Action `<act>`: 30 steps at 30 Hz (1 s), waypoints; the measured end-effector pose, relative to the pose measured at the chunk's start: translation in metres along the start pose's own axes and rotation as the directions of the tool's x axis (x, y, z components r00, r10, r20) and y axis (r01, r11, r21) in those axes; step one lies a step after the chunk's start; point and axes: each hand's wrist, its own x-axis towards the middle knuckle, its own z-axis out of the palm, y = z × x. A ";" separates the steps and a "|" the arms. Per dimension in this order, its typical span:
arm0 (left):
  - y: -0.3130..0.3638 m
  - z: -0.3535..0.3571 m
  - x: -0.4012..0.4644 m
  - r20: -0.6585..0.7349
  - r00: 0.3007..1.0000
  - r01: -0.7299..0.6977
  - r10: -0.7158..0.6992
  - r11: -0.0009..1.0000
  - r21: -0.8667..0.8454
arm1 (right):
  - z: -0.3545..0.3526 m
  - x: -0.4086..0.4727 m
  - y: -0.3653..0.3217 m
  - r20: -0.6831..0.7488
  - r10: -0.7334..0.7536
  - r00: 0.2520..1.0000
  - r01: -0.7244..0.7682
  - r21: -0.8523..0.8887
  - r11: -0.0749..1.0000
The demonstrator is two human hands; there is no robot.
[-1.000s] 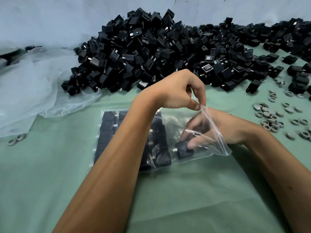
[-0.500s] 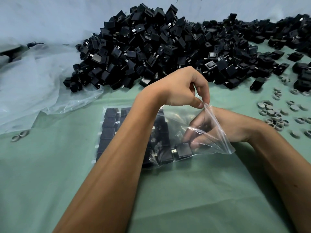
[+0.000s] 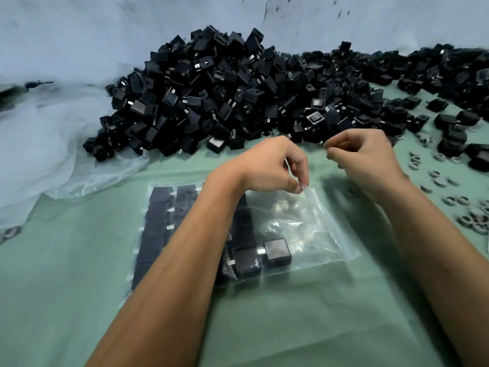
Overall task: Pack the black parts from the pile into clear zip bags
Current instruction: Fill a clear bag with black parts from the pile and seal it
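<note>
A clear zip bag (image 3: 317,234) lies on the green table cover, its left part filled with rows of black parts (image 3: 156,215). One black part (image 3: 277,251) sits nearest the bag's mouth. My left hand (image 3: 270,165) pinches the bag's upper edge and lifts it a little. My right hand (image 3: 370,160) is outside the bag, raised at the near edge of the big pile of black parts (image 3: 225,102). Its fingers are curled toward the thumb and I see nothing in them. My left forearm hides the middle of the bag.
A crumpled clear plastic sheet (image 3: 53,154) covers the left side. Small grey rings (image 3: 449,200) lie scattered at the right, and two more rings (image 3: 10,231) at the left edge. More black parts (image 3: 449,75) stretch along the pale wall at the back right.
My right hand has come out of the bag and risen toward the pile, leaving a black part inside. My left hand still pinches the bag's edge.
</note>
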 end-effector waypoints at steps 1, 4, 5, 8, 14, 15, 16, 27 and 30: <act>0.000 0.001 0.001 0.004 1.000 0.001 -0.001 1.000 0.005 | 0.005 0.008 0.000 -0.087 -0.033 0.996 0.016 -0.191 0.981; -0.003 0.002 0.002 0.012 1.000 0.007 -0.007 1.000 0.011 | 0.016 0.027 0.005 -0.132 -0.067 0.989 -0.021 -0.574 0.819; -0.004 0.002 0.002 0.009 1.000 0.008 -0.008 1.000 0.008 | 0.019 0.032 0.005 -0.110 -0.026 0.994 -0.047 -0.611 0.790; -0.004 0.002 0.002 0.002 1.000 0.007 -0.007 1.000 0.008 | 0.024 0.037 0.009 -0.068 0.027 0.997 -0.062 -0.579 0.813; -0.004 -0.002 -0.001 -0.013 1.000 0.002 -0.002 1.000 0.008 | 0.013 0.009 0.000 0.008 -0.057 0.998 0.056 -0.335 0.941; -0.004 -0.003 -0.001 -0.014 1.000 0.000 0.000 1.000 0.001 | 0.009 0.001 -0.002 0.057 -0.089 0.994 0.101 -0.251 0.963; -0.004 -0.004 -0.002 -0.015 1.000 -0.002 0.002 1.000 -0.007 | 0.005 -0.007 -0.004 0.130 -0.114 0.985 0.133 -0.152 0.979; 0.004 -0.007 -0.002 -0.053 0.996 -0.081 0.076 0.990 -0.114 | -0.009 -0.033 -0.008 0.729 -0.258 0.634 0.073 0.276 0.958; 0.007 -0.007 -0.004 -0.057 0.995 -0.090 0.084 0.988 -0.122 | -0.006 -0.036 -0.008 0.766 -0.263 0.586 0.075 0.272 0.959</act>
